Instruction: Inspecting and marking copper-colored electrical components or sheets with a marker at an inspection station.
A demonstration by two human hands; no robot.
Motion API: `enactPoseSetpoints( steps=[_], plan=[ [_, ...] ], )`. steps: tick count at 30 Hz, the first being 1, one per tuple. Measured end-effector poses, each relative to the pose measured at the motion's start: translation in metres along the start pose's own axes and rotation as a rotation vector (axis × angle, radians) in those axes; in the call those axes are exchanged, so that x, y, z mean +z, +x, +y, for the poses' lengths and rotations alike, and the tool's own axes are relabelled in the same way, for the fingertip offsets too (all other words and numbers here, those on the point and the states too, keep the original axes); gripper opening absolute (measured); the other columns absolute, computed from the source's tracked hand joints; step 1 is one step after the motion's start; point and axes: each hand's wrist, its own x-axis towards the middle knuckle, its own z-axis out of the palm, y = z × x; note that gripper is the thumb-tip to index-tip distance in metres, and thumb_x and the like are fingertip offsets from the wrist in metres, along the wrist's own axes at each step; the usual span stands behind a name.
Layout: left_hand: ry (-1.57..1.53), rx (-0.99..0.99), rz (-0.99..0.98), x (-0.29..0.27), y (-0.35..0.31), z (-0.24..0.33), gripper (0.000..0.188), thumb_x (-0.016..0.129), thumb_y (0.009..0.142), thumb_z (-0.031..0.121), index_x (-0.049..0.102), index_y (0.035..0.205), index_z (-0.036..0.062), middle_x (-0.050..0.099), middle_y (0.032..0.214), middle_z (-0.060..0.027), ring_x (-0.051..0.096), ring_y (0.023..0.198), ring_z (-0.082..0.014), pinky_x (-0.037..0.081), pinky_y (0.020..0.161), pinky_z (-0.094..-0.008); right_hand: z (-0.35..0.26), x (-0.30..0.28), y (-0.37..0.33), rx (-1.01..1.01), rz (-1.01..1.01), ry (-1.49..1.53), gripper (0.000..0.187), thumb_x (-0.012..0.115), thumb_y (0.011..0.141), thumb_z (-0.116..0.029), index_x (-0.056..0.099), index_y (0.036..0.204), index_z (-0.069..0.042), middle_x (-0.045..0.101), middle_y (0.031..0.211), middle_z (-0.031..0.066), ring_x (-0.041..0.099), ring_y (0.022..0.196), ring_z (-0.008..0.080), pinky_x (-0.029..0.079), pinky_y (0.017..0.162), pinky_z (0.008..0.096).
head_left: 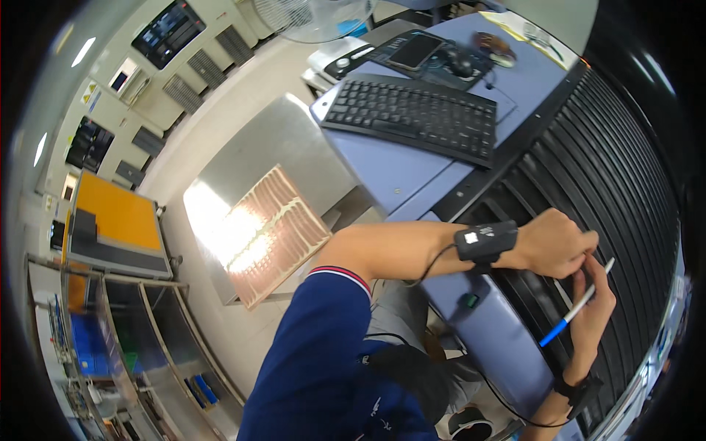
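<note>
My left hand (553, 244) reaches across to the right above the black ribbed surface (618, 154). Its fingers are curled closed, and their tips meet the fingertips of my other hand; anything between them is hidden. My right hand (594, 309) comes up from the lower right, bent at the wrist. A white marker pen (581, 303) with a blue end lies slantwise across its fingers, blue end pointing down and left. Black devices are strapped to both wrists, the left wrist device (485, 241) and the right wrist device (577, 393).
A black keyboard (412, 114) rests on the blue-grey console, with a mouse (460, 62) and a dark flat device (415, 53) beyond. Left of it, a coppery panel (276, 235) lies on a metal table (254, 140). A fan, an orange-topped cart (118, 213) and metal shelving stand farther off.
</note>
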Motion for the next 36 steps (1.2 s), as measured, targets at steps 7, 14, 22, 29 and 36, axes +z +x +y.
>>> enactPoseSetpoints(
  steps=[7,14,22,29,36],
  plan=[
    [0.043,-0.007,-0.013,0.010,0.000,-0.002,0.015,0.067,0.075,0.015,0.060,0.080,0.0028,0.062,0.056,-0.0141,0.063,0.051,-0.0343,0.048,0.048,-0.0429,0.015,0.002,-0.002,0.059,-0.033,0.057,0.025,0.062,0.099,-0.005,0.064,0.123,0.004,0.074,0.105,0.0180,0.071,0.101,0.0220,0.053,0.088,0.0335],
    [0.071,0.005,-0.053,0.002,-0.003,-0.004,0.017,0.068,0.074,0.016,0.059,0.078,0.0024,0.062,0.055,-0.0148,0.065,0.052,-0.0347,0.048,0.047,-0.0430,0.005,0.006,0.000,0.099,-0.056,0.061,0.026,0.062,0.099,-0.006,0.064,0.123,0.004,0.074,0.106,0.0181,0.071,0.102,0.0215,0.053,0.089,0.0340],
    [0.048,-0.003,-0.105,-0.004,0.002,-0.002,0.010,0.066,0.083,0.016,0.061,0.085,0.0082,0.062,0.060,-0.0118,0.066,0.056,-0.0333,0.052,0.052,-0.0433,0.003,0.001,0.001,0.046,-0.024,0.078,0.025,0.069,0.091,-0.003,0.067,0.116,0.001,0.073,0.099,0.0192,0.073,0.087,0.0245,0.053,0.077,0.0347],
    [0.028,-0.106,-0.200,-0.006,0.011,0.005,0.013,0.071,0.086,0.009,0.067,0.098,0.0056,0.073,0.078,-0.0110,0.074,0.071,-0.0248,0.057,0.061,-0.0332,0.024,0.000,0.002,-0.150,0.043,0.094,0.024,0.071,0.088,-0.011,0.067,0.111,-0.005,0.070,0.089,0.0187,0.070,0.080,0.0389,0.057,0.069,0.0455],
    [-0.044,-0.182,-0.209,-0.005,0.009,0.014,0.012,0.072,0.085,0.001,0.066,0.096,0.0021,0.071,0.077,-0.0125,0.073,0.069,-0.0228,0.055,0.062,-0.0310,0.030,0.003,-0.004,-0.210,0.040,0.042,0.018,0.068,0.089,-0.016,0.060,0.098,-0.002,0.067,0.077,0.0184,0.069,0.075,0.0399,0.056,0.063,0.0484]
  ],
)
